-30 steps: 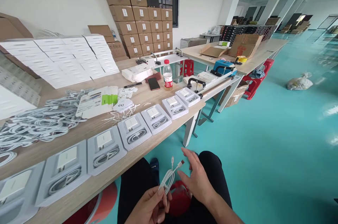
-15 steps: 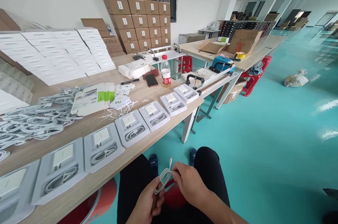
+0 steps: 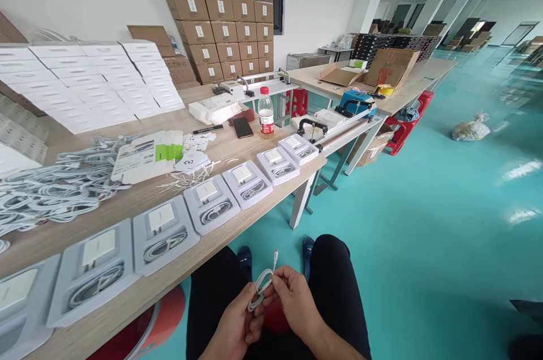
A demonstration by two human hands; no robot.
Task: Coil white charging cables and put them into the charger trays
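A coiled white cable (image 3: 263, 281) is held between my two hands above my lap, its connector end pointing up. My left hand (image 3: 241, 317) is closed round the lower left of the coil. The fingers of my right hand (image 3: 293, 298) pinch the coil on its right side, just below the connector. Along the table's front edge runs a row of several grey trays (image 3: 212, 204), each with a white adapter (image 3: 206, 191) and a coiled cable (image 3: 215, 211).
A pile of loose cables (image 3: 55, 190) and a stack of white boxes (image 3: 97, 80) occupy the table's left. A bottle (image 3: 266, 114), a phone (image 3: 243, 128) and a black clamp (image 3: 313, 127) stand beyond the trays. A red bucket (image 3: 163, 320) is below the table edge.
My right hand has shifted slightly left and down, nearer my left hand. The fingers of both hands now come together at the coil.
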